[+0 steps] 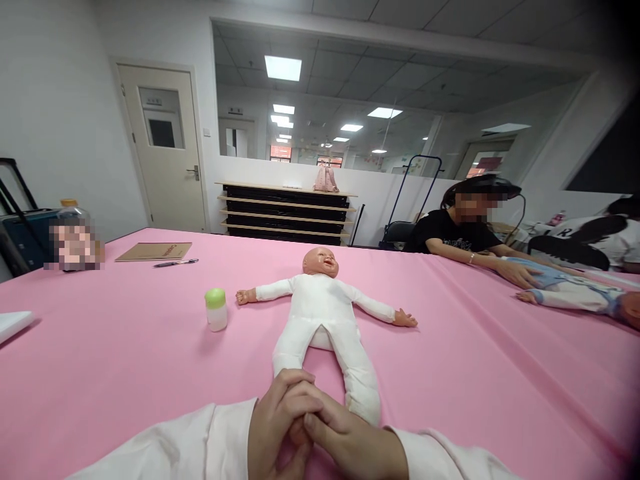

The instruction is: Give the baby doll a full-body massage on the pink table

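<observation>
A baby doll (324, 303) in a white cloth suit lies on its back on the pink tablecloth (150, 373), head away from me and arms spread. My left hand (275, 420) and my right hand (350, 427) are clasped together at the lower end of its legs, fingers overlapping. Between the palms shows a small reddish, skin-toned patch; I cannot tell whether it is a doll's foot or part of a hand. Both doll feet are otherwise hidden. Left of the doll stands a small clear bottle (217, 319) with a green cap (215, 297).
Farther left lie a brown notebook (155, 251) and a pen (176, 263), near a blurred bottle (75, 237). A white object (15, 325) sits at the left edge. On the right, another person (460, 227) handles a second, blue-and-white-dressed doll (580, 293).
</observation>
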